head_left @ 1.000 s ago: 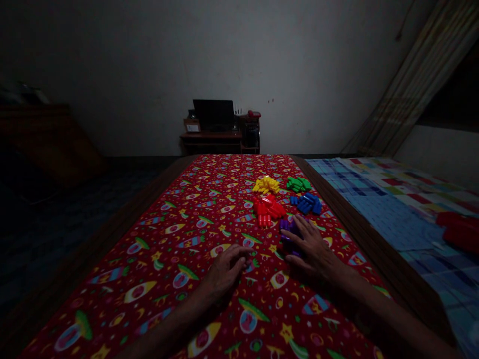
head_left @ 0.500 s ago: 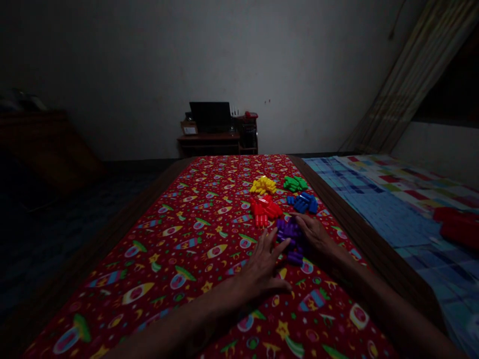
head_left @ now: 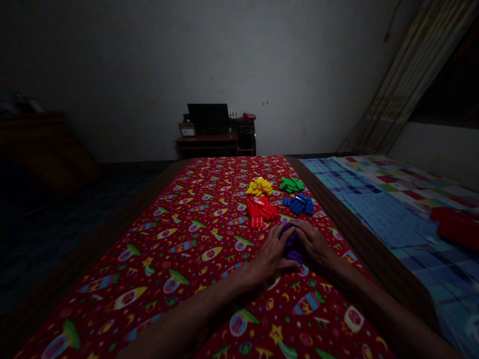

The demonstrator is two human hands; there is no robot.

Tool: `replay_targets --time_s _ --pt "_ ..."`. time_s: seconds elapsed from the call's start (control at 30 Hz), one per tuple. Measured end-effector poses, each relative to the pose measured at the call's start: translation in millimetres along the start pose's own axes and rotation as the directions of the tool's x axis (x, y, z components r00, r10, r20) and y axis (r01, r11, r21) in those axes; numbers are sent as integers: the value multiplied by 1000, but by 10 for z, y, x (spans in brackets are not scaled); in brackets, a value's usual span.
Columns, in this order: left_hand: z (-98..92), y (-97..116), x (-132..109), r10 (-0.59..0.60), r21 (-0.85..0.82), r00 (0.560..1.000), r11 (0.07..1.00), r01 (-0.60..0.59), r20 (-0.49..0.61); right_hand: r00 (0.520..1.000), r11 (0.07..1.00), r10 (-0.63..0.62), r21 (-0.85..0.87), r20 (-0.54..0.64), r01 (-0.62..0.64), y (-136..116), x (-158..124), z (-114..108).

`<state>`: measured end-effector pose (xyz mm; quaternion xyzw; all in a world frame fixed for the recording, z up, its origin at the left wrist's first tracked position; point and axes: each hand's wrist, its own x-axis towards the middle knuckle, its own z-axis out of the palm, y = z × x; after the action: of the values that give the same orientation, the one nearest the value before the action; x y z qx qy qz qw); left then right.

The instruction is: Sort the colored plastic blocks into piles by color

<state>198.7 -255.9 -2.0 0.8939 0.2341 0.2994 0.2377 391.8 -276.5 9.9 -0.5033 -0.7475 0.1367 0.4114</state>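
Both hands are cupped around a pile of purple plastic blocks on the red patterned cloth. My left hand curves along the pile's left and near side, its fingers pressed to the blocks. Along the far and right side, my right hand closes in, its fingertips close to those of the left. Much of the purple pile is hidden under the fingers. Just beyond lie heaps of red blocks and blue blocks. Farther back are yellow blocks and green blocks.
The red cloth with rocket prints covers a long surface with a brown border. Blue checked bedding lies to the right, with red fabric on it. A desk with a dark monitor stands against the far wall.
My hands have come together around the purple blocks, the left moving right and its fingers curling in. The purple pile is more gathered and more covered. The other heaps keep their places.
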Motion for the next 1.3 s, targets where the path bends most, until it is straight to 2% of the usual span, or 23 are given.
replay_targets --time_s 0.17,0.3,0.37,0.47,0.53,0.6,0.67,0.73,0.8,0.87,0.93,1.0,1.07,1.2,1.3 --pt "1 -34 -32 -14 17 1000 1000 15 -28 981 992 123 45 -152 -118 1 43 -23" --pt "-159 2 -105 17 13 999 1000 -17 -39 927 954 270 206 -260 -220 63 111 -88" --pt "-329 22 -184 29 44 999 999 -28 -30 872 884 397 375 -286 -279 108 148 -128" --pt "-677 -6 -356 16 141 999 990 -9 -51 765 743 574 579 -291 -337 169 198 -221" --pt "-946 -101 -495 -32 212 994 976 53 -101 723 716 613 611 -318 -339 215 216 -296" --pt "-1219 -271 -650 -91 283 975 948 147 -201 704 743 607 577 -369 -339 278 213 -359" --pt "-1478 -504 -825 -149 335 932 905 263 -330 709 792 576 492 -406 -361 355 190 -392" --pt "-1710 -759 -1022 -213 342 861 853 395 -462 729 831 547 374 -411 -412 430 157 -393" --pt "-1904 -990 -1232 -286 290 733 783 550 -617 752 848 530 247 -391 -469 482 131 -376" --pt "-2049 -1165 -1425 -394 165 588 716 678 -706 782 860 503 117 -370 -497 501 122 -359" --pt "-2142 -1274 -1571 -555 -60 443 668 741 -703 816 875 451 -3 -361 -485 495 125 -349" --pt "-2185 -1326 -1649 -661 -230 356 629 743 -660 838 879 413 -84 -356 -469 482 130 -345" --pt "-2191 -1341 -1665 -692 -299 328 622 724 -643 848 879 397 -120 -350 -461 477 131 -345" --pt "-2173 -1321 -1620 -673 -312 334 650 693 -660 858 876 376 -168 -351 -453 492 123 -349" --pt "-2184 -1303 -1614 -668 -271 330 630 728 -667 861 867 373 -201 -345 -456 497 118 -356"
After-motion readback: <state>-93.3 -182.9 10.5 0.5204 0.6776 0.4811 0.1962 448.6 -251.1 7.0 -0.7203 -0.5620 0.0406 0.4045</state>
